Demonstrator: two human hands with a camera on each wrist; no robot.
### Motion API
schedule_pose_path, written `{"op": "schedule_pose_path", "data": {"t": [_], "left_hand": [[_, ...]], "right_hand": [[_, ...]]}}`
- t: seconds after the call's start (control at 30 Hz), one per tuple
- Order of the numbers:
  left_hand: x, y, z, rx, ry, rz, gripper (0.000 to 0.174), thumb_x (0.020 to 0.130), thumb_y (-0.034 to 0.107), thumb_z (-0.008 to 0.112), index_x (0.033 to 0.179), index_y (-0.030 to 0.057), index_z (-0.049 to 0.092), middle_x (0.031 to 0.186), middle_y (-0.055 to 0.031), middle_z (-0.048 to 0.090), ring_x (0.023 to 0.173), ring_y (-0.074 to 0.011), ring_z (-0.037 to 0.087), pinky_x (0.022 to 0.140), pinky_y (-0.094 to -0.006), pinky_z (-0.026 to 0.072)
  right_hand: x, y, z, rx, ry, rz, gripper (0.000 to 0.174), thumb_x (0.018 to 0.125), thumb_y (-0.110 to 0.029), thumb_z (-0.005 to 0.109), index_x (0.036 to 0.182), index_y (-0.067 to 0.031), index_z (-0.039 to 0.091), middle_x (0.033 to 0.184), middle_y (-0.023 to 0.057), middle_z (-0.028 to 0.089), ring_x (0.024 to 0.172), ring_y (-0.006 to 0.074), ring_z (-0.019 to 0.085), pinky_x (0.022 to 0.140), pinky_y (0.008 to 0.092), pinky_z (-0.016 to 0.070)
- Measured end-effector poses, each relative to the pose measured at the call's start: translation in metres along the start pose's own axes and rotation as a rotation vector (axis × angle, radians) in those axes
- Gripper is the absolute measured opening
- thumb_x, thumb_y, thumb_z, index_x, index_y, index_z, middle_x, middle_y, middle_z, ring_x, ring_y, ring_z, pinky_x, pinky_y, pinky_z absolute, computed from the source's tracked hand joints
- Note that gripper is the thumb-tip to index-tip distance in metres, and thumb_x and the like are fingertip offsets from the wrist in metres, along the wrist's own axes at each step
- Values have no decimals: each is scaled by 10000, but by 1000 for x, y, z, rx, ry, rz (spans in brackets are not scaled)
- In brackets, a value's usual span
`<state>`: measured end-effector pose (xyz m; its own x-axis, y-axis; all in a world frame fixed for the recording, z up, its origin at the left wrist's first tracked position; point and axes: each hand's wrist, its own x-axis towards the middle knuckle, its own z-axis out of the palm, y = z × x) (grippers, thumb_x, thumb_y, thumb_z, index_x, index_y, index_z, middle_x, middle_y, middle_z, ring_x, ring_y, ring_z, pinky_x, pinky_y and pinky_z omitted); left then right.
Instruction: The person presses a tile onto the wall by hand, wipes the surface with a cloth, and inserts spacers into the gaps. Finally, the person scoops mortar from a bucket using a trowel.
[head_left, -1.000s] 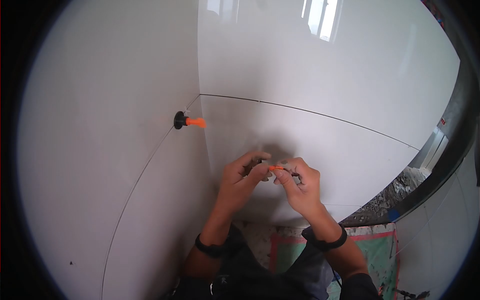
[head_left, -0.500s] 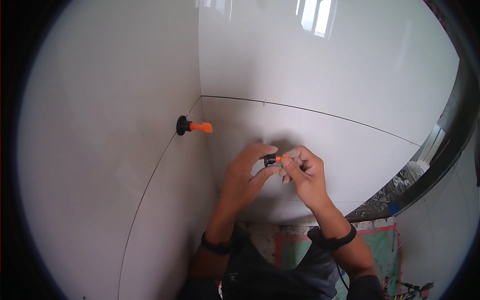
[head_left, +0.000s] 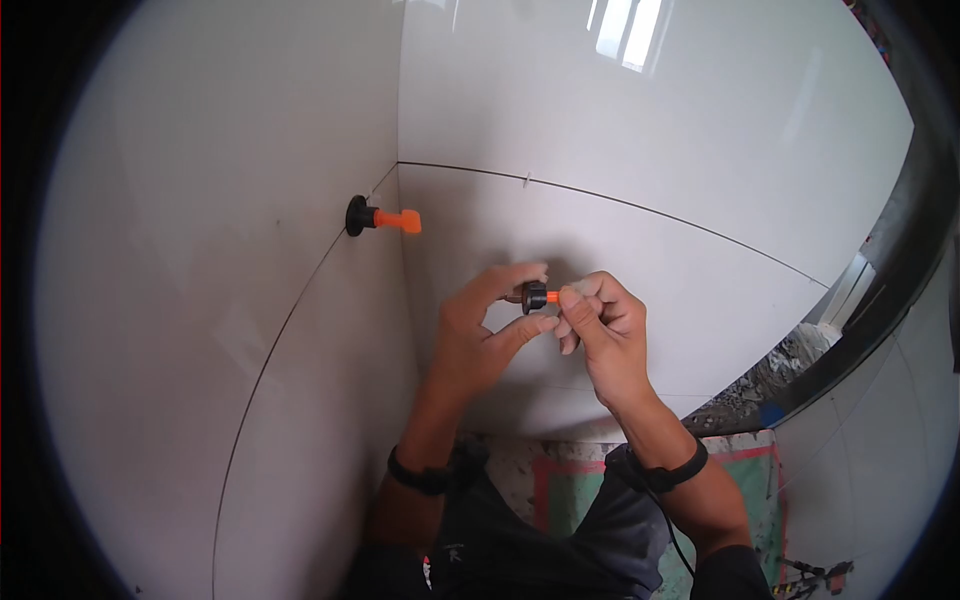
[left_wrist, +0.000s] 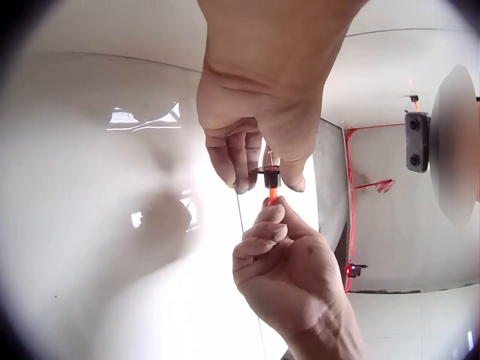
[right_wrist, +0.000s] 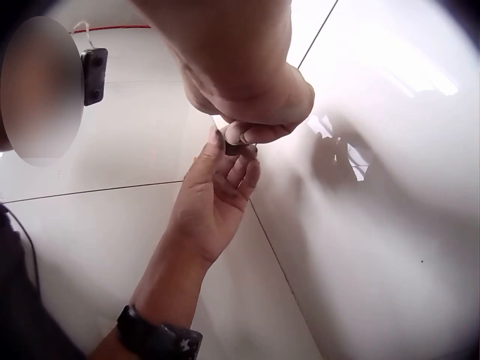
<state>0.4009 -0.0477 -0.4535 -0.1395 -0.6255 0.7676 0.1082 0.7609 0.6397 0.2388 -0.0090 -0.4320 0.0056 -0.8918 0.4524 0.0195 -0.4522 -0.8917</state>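
Before the facing wall tile, my right hand (head_left: 612, 335) pinches the orange handle of a tile leveler (head_left: 535, 297) between thumb and fingers. The leveler lies sideways in the head view, its black round base and thin metal pin pointing left. My left hand (head_left: 485, 325) surrounds the base loosely, with thumb and fingers spread to either side. In the left wrist view, gaps show between the left fingertips (left_wrist: 241, 186) and the black base (left_wrist: 270, 177). The right wrist view has most of the leveler hidden behind the right hand (right_wrist: 262, 116).
A second tile leveler (head_left: 385, 218) sticks out of the left wall's joint near the corner. Along the dark joint of the facing wall sits a small pale spacer (head_left: 527, 180). Rubble (head_left: 765, 375) lies beyond the tile's right edge; a green sheet (head_left: 745, 490) with red edging covers the floor.
The hands have risen slightly up the view. My left thumb and fingers have spread apart, and the leveler's black base has come into sight, while the right hand keeps its pinch on the handle.
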Motion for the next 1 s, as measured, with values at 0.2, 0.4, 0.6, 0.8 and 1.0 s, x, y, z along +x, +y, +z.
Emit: {"op": "schedule_pose_path", "data": {"t": [0.2, 0.4, 0.6, 0.8, 1.0], "left_hand": [[-3, -9, -5, -145, -37, -136, 420, 868, 115, 760, 1246, 10, 611, 1058, -64, 690, 928, -126, 629, 855, -291, 503], [-4, -8, -4, -165, -45, -147, 421, 875, 119, 752, 1251, -1, 605, 1047, -68, 691, 931, -129, 631, 860, -295, 506], [-1, -18, 3, -156, 94, -147, 380, 942, 166, 684, 1266, -9, 591, 1056, -87, 691, 950, -136, 629, 862, -299, 511], [-2, -32, 7, -118, 100, -172, 301, 990, 174, 619, 1223, -17, 610, 1009, -94, 694, 915, -132, 634, 834, -286, 519], [1, -21, -1, -205, 306, -209, 232, 1002, 175, 586, 1120, -10, 659, 927, -72, 695, 842, -110, 640, 782, -276, 521]], "right_hand": [[-3, 3, -1, 17, 42, -60, 216, 1009, -235, 618, 957, -26, 611, 704, 32, 621, 557, 73, 525, 519, 220, 423], [-3, 3, -4, -13, 45, -88, 233, 1002, -254, 632, 942, -29, 618, 717, 42, 634, 546, 76, 532, 513, 219, 422], [21, -15, -19, -589, 205, -505, 112, 944, -99, 669, 902, -8, 617, 617, 33, 612, 517, 78, 539, 487, 245, 417], [54, -26, -22, -964, 208, -732, 148, 888, -101, 721, 857, -43, 588, 604, 76, 586, 466, 211, 514, 454, 307, 415], [74, -29, 17, -1136, 112, -1003, 220, 881, -131, 721, 800, -83, 522, 557, 35, 506, 465, 209, 505, 436, 327, 389]]}}
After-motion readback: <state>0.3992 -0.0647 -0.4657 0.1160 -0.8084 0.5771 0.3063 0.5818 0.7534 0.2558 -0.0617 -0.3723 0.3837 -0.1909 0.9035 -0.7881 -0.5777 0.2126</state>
